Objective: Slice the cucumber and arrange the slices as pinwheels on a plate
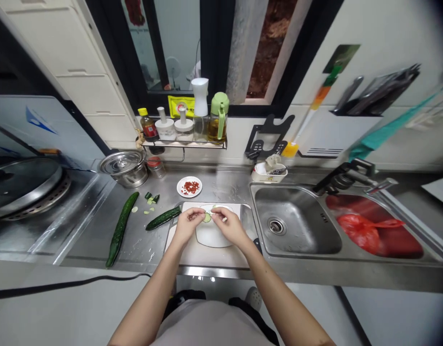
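My left hand [190,223] is closed, its thumb and fingertips pinching the edge of a thin round cucumber slice [207,218]. Facing it, my right hand [227,225] is also closed in a pinch, close to the slice; what lies between its fingertips is mostly hidden, with a bit of pale green showing by them. Both hands are over a white plate [214,239], which rests on a light cutting board [199,257]. A cut piece of cucumber [164,218] lies left of my left hand, its end at the board's edge. Beside my right wrist, a dark handle [258,245] pokes out.
A whole cucumber [121,231] and cucumber offcuts [151,198] lie on the steel counter. Behind the board sits a small dish of chopped red pieces [190,194]. A lidded pot [124,168] stands back left. The sink [297,226] is on the right; a seasoning rack [185,143] hangs behind.
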The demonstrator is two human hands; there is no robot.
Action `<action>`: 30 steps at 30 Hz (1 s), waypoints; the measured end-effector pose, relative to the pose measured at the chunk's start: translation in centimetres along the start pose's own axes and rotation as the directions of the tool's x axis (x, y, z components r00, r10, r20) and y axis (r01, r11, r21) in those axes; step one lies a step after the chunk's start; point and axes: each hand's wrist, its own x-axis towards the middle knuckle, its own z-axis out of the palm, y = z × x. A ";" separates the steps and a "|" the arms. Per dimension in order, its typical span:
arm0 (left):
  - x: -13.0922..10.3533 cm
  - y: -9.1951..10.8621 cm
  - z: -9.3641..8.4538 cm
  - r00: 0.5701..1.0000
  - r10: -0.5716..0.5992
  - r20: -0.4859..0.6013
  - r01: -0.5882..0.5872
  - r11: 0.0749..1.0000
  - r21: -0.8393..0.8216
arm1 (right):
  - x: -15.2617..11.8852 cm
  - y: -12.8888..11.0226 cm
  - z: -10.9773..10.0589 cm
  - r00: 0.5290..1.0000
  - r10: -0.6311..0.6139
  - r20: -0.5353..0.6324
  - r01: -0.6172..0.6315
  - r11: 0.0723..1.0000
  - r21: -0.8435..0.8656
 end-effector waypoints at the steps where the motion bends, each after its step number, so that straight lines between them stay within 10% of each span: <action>1: 0.0 0.7 0.4 1.000 0.013 0.023 -0.013 1.000 0.007 | 0.5 -0.4 0.0 1.000 -0.022 0.017 0.022 1.000 -0.001; 8: -0.6 2.0 1.3 0.995 -0.033 -0.091 0.031 0.999 -0.023 | 0.8 -1.3 -0.8 0.992 -0.118 -0.050 0.115 0.992 -0.059; 17: -1.0 3.2 2.4 0.933 -0.328 0.149 0.358 0.894 -0.270 | 0.1 -1.1 -1.7 0.941 -0.339 -0.010 0.331 0.923 -0.198; 30: -0.9 1.9 2.9 0.998 -0.059 0.029 0.061 0.996 -0.069 | -0.5 -0.6 -1.8 0.952 -0.300 0.055 0.305 0.922 -0.238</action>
